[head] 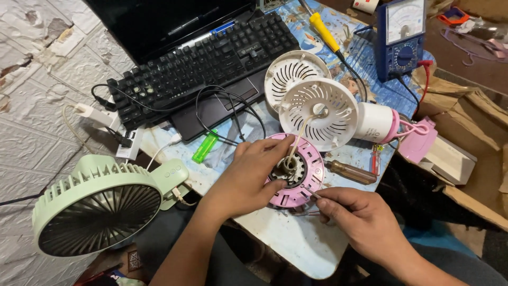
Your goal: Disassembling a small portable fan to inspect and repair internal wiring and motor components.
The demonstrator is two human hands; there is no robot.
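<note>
While the left hand (pixel 248 177) clamps its grip on the pink round motor housing (pixel 301 172) at the near middle of the bench (pixel 296 243), thumb on the rim and fingers over the top, the right hand (pixel 360 220) pinches a thin metal probe (pixel 312 193), tip at the housing's lower right edge. Sitting inside that pink shell is a dark coil and motor core (pixel 288 170), with a pale wire (pixel 299 139) running up from it to a white vented grille (pixel 325 114). Behind that lies a second white grille (pixel 293 71). Just right of the housing rests a brown-handled screwdriver (pixel 349 172). Off to the left stands a green desk fan (pixel 100 209), a green lighter (pixel 205 145) lies beside the laptop (pixel 211 58), and a blue multimeter (pixel 402 37) sits at the far right.
</note>
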